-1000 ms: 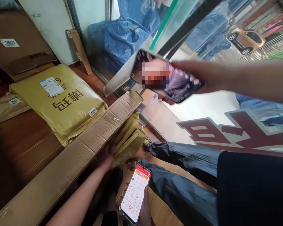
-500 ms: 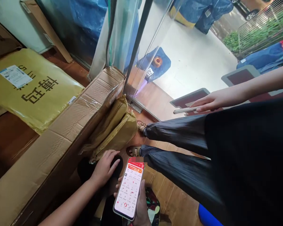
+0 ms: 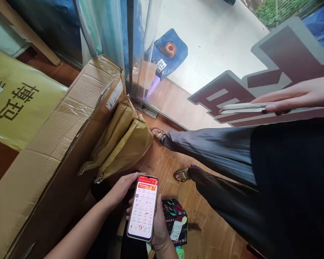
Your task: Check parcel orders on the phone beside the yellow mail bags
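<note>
My right hand is wrapped round a smartphone with a red and white app screen, held upright low in the view. My left hand lies just left of it, fingers stretched out and touching the phone's top left corner, holding nothing. Under that hand is a dark thing I cannot make out. Yellow padded parcels lean against a long taped cardboard box right above my left hand.
Another person stands at the right in dark trousers and sandals, their hand holding a phone flat. A big yellow parcel lies at left. A glass door stands behind; a patterned packet lies on the wooden floor.
My left hand came off the yellow parcels and moved to the phone's top corner. The other person's hand lowered their phone from facing me to flat. The view tilted downward.
</note>
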Action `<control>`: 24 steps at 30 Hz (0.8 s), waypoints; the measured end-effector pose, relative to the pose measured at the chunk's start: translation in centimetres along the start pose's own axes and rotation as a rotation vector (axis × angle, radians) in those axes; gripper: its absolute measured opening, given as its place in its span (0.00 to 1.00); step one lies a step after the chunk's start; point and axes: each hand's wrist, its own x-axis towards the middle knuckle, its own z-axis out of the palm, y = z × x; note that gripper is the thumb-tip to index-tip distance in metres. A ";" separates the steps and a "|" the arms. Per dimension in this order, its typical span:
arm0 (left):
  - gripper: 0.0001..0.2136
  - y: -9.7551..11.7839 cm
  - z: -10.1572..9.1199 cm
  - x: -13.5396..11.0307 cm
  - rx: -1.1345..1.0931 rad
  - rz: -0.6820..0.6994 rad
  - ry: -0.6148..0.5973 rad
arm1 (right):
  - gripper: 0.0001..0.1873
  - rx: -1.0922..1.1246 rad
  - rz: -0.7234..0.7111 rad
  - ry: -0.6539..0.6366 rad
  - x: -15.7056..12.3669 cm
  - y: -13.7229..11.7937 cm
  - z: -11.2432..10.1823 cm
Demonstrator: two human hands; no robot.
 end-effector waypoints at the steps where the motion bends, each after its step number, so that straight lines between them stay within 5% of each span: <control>1: 0.29 -0.1 -0.2 0.1 0.103 0.036 0.024 | 0.42 0.009 -0.003 0.013 0.0 0.3 -0.2; 3: 0.27 -0.2 -1.0 0.6 0.408 0.211 0.213 | 0.42 0.047 -0.010 0.046 -0.1 1.0 -0.6; 6: 0.28 0.0 -2.9 1.5 0.963 0.518 0.837 | 0.40 0.127 -0.034 0.112 -0.1 2.5 -1.4; 8: 0.30 0.5 -4.7 2.4 1.274 0.544 1.074 | 0.41 0.168 -0.043 0.161 0.0 3.6 -2.2; 13: 0.21 1.5 -7.5 3.9 1.599 0.491 1.044 | 0.45 0.229 -0.045 0.216 0.5 5.0 -4.5; 16: 0.23 0.9 -6.0 3.6 1.540 0.663 1.115 | 0.42 0.241 -0.119 0.153 0.9 3.7 -5.7; 19: 0.25 -1.7 -2.9 3.8 1.283 0.713 0.863 | 0.38 0.296 -0.183 0.088 1.9 1.7 -7.4; 24: 0.29 -7.3 1.0 7.7 0.350 0.056 0.333 | 0.37 0.207 -0.282 0.149 5.9 -0.3 -12.2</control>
